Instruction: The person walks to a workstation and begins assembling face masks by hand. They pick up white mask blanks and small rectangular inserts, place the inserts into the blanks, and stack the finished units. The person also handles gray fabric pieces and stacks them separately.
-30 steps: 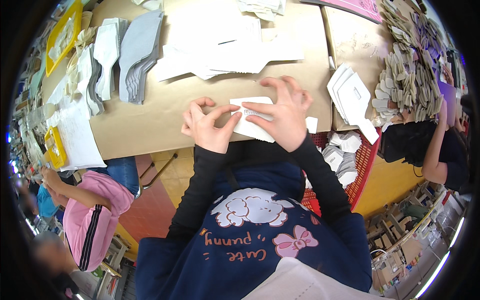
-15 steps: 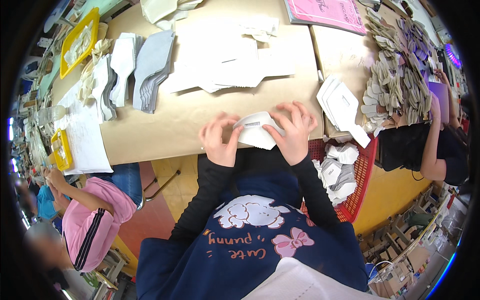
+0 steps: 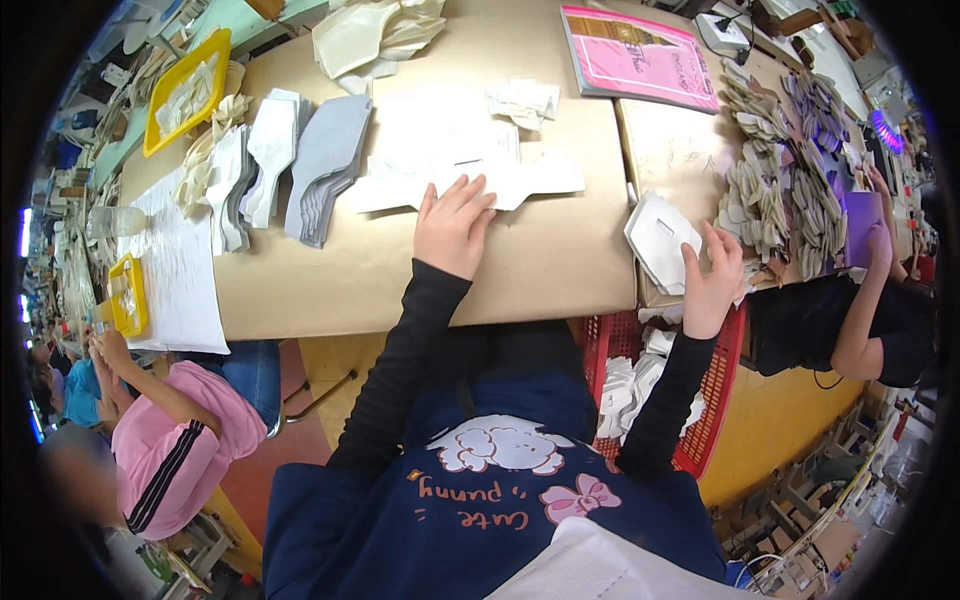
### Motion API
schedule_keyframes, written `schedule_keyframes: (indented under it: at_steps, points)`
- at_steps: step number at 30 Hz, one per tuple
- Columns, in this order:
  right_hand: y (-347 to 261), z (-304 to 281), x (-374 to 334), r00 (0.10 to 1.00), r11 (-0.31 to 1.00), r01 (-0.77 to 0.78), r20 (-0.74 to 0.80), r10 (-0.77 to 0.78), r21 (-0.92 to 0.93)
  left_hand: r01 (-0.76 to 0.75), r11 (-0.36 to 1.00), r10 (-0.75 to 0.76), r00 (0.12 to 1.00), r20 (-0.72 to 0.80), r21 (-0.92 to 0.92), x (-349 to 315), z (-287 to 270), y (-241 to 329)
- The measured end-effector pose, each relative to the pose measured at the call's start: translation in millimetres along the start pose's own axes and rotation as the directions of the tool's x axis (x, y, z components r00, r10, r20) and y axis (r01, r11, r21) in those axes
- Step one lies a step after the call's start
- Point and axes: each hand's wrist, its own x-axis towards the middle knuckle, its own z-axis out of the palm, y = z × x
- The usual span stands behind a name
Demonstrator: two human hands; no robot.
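My left hand point(image 3: 456, 226) lies with outstretched fingers on the near edge of a pile of white cut pieces point(image 3: 545, 174), each shaped like a wide panel with a narrow tab. At the right, my right hand point(image 3: 714, 283) is at a small stack of white pieces point(image 3: 660, 235), its thumb over the stack's right side and its fingers apart. A dark slot or small label shows on the top piece. Whether the pieces are fabric or some other sheet, I cannot tell.
Grey pieces point(image 3: 325, 165) and white bundles stand left. A pink book point(image 3: 640, 60) lies at the back. Below the table edge, a red basket point(image 3: 722, 385) holds white pieces. People sit at both sides; heaped beige pieces point(image 3: 765, 190) lie right.
The white piece that both hands held at the table edge has left that spot. My left hand moved forward onto the white pile; my right hand moved right to the small stack.
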Motion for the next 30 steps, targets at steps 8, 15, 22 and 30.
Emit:
schedule_keyframes:
  at_steps: [8,15,22,30]
  points:
    - [-100.8,18.5,15.3,0.955,0.851,0.222,0.068,-0.288,0.476,0.009,0.997,-0.019,0.992,-0.123,-0.082,1.4,3.4,-2.5]
    - [-154.8,110.5,67.3,0.908,0.834,0.405,-0.054,-0.416,0.375,-0.034,0.997,0.023,0.989,-0.144,-0.07,-3.7,18.4,-12.0]
    - [-156.9,120.9,74.0,0.977,0.651,0.066,0.083,-0.194,0.756,-0.074,0.996,0.065,0.982,-0.177,-0.043,-6.8,18.0,-10.5]
    - [-137.5,114.9,59.8,0.908,0.138,-0.407,0.417,-0.053,0.903,-0.121,0.942,0.003,0.936,-0.352,-0.314,52.1,0.1,24.8]
